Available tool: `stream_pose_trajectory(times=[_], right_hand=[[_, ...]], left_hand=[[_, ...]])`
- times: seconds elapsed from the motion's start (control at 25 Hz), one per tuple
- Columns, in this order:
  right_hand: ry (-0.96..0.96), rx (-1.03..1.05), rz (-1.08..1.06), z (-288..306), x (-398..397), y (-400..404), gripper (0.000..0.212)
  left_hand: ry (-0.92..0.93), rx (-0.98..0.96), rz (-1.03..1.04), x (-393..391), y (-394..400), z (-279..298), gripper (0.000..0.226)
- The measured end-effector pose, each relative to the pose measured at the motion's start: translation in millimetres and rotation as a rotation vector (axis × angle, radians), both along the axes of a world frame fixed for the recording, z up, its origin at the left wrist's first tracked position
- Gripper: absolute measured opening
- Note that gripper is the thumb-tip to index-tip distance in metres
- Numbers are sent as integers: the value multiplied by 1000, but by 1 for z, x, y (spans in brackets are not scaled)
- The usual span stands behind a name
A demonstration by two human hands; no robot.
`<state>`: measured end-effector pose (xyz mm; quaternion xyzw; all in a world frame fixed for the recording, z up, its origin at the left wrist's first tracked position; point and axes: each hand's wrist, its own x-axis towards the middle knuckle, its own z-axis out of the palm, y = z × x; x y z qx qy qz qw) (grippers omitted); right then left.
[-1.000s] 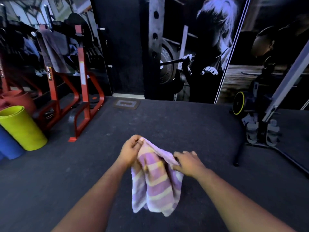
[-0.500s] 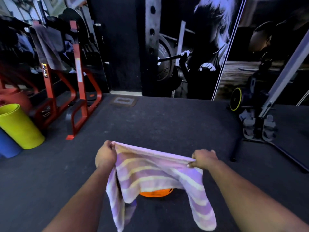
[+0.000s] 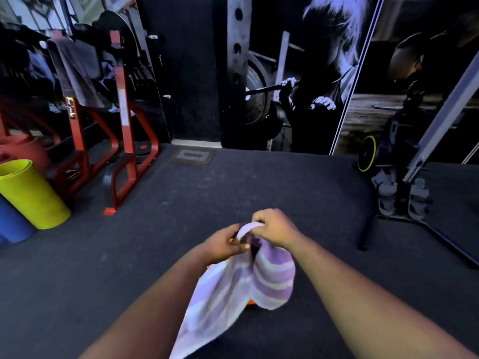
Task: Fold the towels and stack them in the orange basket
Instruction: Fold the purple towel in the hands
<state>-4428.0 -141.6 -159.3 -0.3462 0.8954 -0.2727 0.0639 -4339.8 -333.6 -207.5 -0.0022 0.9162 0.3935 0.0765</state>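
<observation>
Left hand (image 3: 225, 243) and right hand (image 3: 275, 228) together, both pinched on the striped towel (image 3: 248, 286).
The towel hangs doubled toward 6 o'clock, hiding most of the orange basket (image 3: 251, 303) on the floor (image 3: 103, 268).

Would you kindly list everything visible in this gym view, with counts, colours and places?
striped towel: one, purple and white, hanging folded from both hands, centre.
orange basket: one, orange, only slivers showing behind the towel.
rolled mats: two, yellow-green and blue, far left on the floor.
rack: one, red, left rear, with a grey cloth draped over it.
wall mural: one, dark, weightlifting scene, rear wall.
exercise machine: one, grey and black, right.
floor: dark grey rubber.
left hand: grip closed on the towel's top.
right hand: grip closed on the towel's top.
</observation>
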Motion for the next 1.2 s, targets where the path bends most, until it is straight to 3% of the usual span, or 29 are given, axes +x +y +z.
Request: stream_pose_trajectory(times=[0.08,0.16,0.32,0.4,0.48,0.6,0.72,0.8,0.92,0.96,1.08,1.2], right_hand=[[-38,6,1,1,1,-5,30],[-110,61,15,-7,-4,10,41],[-159,468,22,-37,-13,60,49],[-159,433,-54,-47,-17,76,47],[-182,196,-112,-46,-20,80,33],[-228,-175,-147,-30,-17,66,21],[-288,-278,-64,-9,-3,36,10],[-309,-270,-32,-2,4,18,11],[-275,-306,-41,3,2,15,13],[-276,-312,-35,2,0,19,17],[-284,-264,-65,-8,-2,42,26],[-473,-657,-217,-18,11,49,24]], left_hand=[[108,74,62,-4,7,8,12],[220,178,194,-3,-6,12,13],[324,435,575,10,-46,10,21],[329,432,759,19,-59,-1,21],[176,240,841,28,-74,-15,22],[-24,-37,693,32,-74,-35,26],[17,111,249,20,-29,-23,55],[21,291,39,9,4,-10,57],[123,340,80,-1,21,0,13],[142,364,124,-2,20,3,9],[190,452,235,-2,17,10,23],[217,402,250,1,14,12,23]])
